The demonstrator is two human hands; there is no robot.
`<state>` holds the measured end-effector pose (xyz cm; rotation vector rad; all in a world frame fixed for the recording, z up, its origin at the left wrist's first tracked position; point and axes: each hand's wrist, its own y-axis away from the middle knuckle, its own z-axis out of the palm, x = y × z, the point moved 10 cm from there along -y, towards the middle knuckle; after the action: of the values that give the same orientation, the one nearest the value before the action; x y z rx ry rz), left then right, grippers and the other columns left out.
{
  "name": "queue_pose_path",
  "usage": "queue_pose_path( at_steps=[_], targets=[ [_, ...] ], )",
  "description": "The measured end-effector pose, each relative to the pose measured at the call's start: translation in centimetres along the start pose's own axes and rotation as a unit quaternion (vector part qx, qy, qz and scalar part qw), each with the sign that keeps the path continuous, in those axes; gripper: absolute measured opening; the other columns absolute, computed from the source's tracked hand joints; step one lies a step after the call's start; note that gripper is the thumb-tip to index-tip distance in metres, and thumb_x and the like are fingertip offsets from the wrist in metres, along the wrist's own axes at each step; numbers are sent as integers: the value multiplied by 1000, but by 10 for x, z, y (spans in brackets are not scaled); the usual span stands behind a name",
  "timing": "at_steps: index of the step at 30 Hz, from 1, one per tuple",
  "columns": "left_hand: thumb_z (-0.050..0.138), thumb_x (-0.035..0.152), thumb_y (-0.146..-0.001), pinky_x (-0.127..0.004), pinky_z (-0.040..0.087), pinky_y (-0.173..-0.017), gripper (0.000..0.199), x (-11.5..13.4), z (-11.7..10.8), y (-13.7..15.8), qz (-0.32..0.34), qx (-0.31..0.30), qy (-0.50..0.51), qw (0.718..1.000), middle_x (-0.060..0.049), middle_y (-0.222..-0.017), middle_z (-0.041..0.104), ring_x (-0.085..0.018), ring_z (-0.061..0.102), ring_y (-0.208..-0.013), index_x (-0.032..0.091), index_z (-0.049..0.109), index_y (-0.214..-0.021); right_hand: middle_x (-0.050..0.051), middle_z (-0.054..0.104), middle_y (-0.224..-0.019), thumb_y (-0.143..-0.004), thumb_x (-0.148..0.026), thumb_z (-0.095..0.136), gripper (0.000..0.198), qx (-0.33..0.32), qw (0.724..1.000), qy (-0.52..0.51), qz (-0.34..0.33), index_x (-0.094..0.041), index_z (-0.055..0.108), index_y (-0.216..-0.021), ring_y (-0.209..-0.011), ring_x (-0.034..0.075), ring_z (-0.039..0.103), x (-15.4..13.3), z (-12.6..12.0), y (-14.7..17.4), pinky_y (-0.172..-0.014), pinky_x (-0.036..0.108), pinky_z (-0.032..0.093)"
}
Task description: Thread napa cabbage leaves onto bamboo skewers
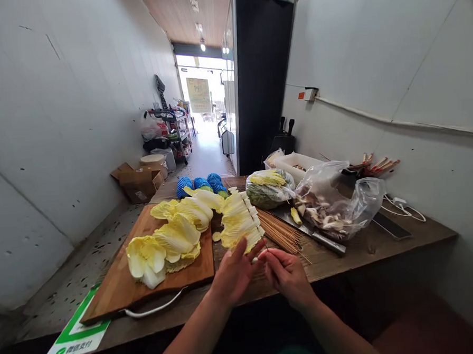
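Observation:
My right hand (286, 273) is closed in a pinch on a thin wooden skewer (266, 243), which points up and away from me. Close beside it, my left hand (234, 275) has its thumb and fingers spread, palm up. A small white bit shows between the hands, too hidden to name. Just beyond lies a row of yellow-white cabbage leaves (239, 222), their stem ends lined up on the right. More loose cabbage leaves (178, 237) are heaped on the wooden cutting board (119, 289) to the left. A bundle of skewers (281, 230) lies right of the row.
A knife (329, 243) lies right of the skewers, by a plastic bag of mushrooms (325, 212). Behind are a bagged cabbage (269, 191), a white tub (297, 163) and blue-netted vegetables (202, 183). A phone-like dark slab (392, 226) and a green-white sign (76, 336) flank the table.

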<state>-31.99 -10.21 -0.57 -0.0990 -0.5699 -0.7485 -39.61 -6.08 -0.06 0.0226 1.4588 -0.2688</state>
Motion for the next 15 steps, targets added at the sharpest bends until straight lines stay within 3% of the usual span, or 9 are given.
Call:
queue_pose_path(
  at_steps=[2,5,8,11,13,15],
  targets=[
    [66,15,-76,-30,51,-73,23,5,2,-4,48,16,-7,999,-6,-95,67,-19,64,-85,16,60,-99,-8,43,-41,-84,-45,54,31,-3,998,-59,18,-15,60,-82,-35,4,29,9,7,3,-36,18,20],
    [61,12,-79,-27,51,-69,12,2,0,-6,44,34,29,998,-5,-87,68,-16,64,-75,15,62,-91,-9,40,-37,-82,-47,56,32,-29,990,-133,36,-16,58,-82,-31,4,25,17,14,3,-32,18,18],
    [57,17,-83,-27,50,-76,14,-5,5,-5,0,1,70,998,-9,-98,67,-18,63,-90,14,61,-96,-10,40,-36,-82,-50,55,34,-46,986,-152,42,-16,57,-82,-27,3,21,18,12,-2,-30,18,15],
    [58,37,-82,-34,49,-85,34,7,14,-1,14,-53,89,995,-10,-113,63,-23,58,-106,17,58,-109,-10,41,-36,-81,-51,55,35,-63,987,-139,39,-16,58,-82,-26,3,21,14,5,-7,-30,18,15],
    [58,44,-80,-38,49,-86,40,23,12,-1,47,-47,68,995,-9,-113,64,-25,58,-105,19,57,-111,-9,42,-36,-80,-51,56,36,-88,988,-122,44,-15,59,-82,-26,3,23,13,3,-8,-30,18,15],
    [60,34,-81,-37,50,-85,31,35,2,-3,64,-1,14,998,-8,-106,67,-23,62,-99,16,59,-106,-8,44,-37,-80,-49,57,36,-113,987,-99,50,-13,61,-84,-26,3,25,12,0,-9,-30,18,15]
  ],
)
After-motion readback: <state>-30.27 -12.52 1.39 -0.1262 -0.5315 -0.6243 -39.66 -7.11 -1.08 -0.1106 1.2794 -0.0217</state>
